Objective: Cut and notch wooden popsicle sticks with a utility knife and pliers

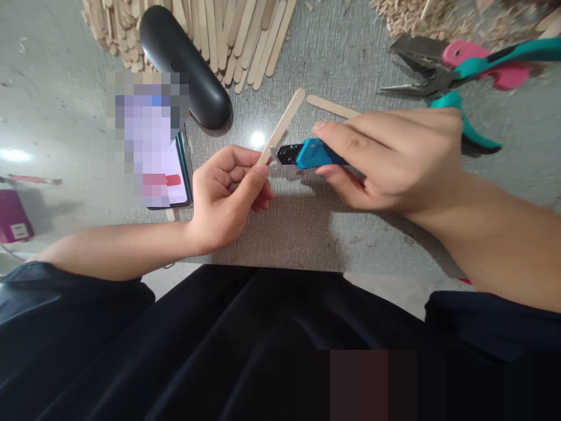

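Pinched between thumb and fingers of my left hand [234, 190] is a wooden craft stick [284, 123], slanting up and to the right. My right hand [381, 158] is closed around a blue utility knife [318, 154] with a black front end. The knife's short blade points left and meets the stick's edge, or lies very close to it, just above my left thumb. Another craft stick [331, 106] lies on the table behind the knife, its right end hidden by my right hand.
A heap of craft sticks [245, 41] spreads along the back, beside a black oblong case [186, 67]. A phone [177, 169], partly blurred, lies left. Pliers with teal handles [451, 76], a pink-handled tool [511, 76] and wood shavings [421, 23] are at back right. A purple box [13, 216] sits far left.
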The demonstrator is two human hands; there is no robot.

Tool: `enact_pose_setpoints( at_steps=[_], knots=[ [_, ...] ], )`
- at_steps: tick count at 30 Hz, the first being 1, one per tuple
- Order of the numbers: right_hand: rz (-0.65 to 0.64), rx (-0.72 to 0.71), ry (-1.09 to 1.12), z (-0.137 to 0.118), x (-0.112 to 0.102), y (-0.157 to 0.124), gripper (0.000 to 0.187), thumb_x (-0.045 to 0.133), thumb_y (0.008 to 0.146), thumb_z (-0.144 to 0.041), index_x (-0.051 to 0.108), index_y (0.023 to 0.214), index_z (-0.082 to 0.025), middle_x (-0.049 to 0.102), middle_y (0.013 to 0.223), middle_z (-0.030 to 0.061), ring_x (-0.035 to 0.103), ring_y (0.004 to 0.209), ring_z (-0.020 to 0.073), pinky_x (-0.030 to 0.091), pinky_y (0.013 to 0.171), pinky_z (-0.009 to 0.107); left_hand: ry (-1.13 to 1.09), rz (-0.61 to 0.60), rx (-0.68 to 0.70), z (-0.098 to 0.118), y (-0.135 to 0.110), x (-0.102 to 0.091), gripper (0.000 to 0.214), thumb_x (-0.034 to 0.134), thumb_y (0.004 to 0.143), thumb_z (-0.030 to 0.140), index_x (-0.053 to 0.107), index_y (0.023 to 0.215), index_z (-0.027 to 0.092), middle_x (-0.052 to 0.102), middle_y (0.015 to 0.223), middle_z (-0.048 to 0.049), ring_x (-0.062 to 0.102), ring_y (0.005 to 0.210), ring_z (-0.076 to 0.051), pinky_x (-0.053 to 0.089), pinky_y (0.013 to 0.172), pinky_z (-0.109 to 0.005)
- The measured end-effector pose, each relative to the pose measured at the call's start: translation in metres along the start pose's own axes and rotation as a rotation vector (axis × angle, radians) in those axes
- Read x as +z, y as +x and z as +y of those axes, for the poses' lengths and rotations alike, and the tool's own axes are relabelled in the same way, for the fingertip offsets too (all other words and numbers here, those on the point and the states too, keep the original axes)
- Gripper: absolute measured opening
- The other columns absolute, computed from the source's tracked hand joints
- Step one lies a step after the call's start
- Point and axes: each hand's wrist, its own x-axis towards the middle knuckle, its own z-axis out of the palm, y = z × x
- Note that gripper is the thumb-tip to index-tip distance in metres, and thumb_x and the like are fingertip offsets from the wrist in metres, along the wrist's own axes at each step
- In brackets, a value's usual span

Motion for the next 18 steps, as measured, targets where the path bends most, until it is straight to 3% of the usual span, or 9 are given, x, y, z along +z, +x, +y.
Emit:
enact_pose_setpoints(
  at_steps=[6,11,15,18],
  knots=[
    [-0.165,0.079,-0.043,-0.0017,-0.0005,-0.0068,0.069,0.027,0.128,-0.060,0.074,0.160,-0.020,0.084,0.106,0.0069,0.075,0.081,0.0197,0.040,0.065,0.037,0.015,0.002,-0.004,0.0002,-0.0006,-0.0007,0.034,0.088,0.112,0.057,0.078,0.105,0.025,0.080,0.071,0.0044,0.070,0.049,-0.012,0.061,0.045,-0.024],
    [-0.276,0.192,0.073,-0.0042,-0.0028,-0.0085,0.076,0.023,0.127,-0.068,0.074,0.166,-0.026,0.082,0.112,0.0091,0.077,0.090,0.0246,0.045,0.076,0.041,0.004,0.000,-0.006,0.0000,-0.0011,-0.0003,0.036,0.088,0.112,0.059,0.077,0.106,0.025,0.080,0.072,0.0044,0.071,0.050,-0.012,0.062,0.046,-0.024],
    [-0.255,0.184,0.060,-0.0043,-0.0028,-0.0071,0.076,0.023,0.127,-0.068,0.077,0.162,-0.026,0.083,0.110,0.0082,0.076,0.086,0.0239,0.040,0.071,0.041,0.015,-0.005,-0.030,0.0016,-0.0014,0.0001,0.040,0.088,0.111,0.063,0.076,0.106,0.026,0.081,0.073,0.0041,0.072,0.050,-0.013,0.064,0.047,-0.025],
    [-0.138,0.125,0.080,-0.0038,-0.0008,-0.0059,0.063,0.036,0.129,-0.060,0.076,0.160,-0.022,0.082,0.106,0.0065,0.074,0.083,0.0214,0.038,0.069,0.038,0.016,-0.008,-0.044,0.0034,-0.0013,0.0013,0.042,0.088,0.110,0.066,0.074,0.105,0.026,0.081,0.073,0.0040,0.073,0.051,-0.014,0.064,0.048,-0.026]
  ],
)
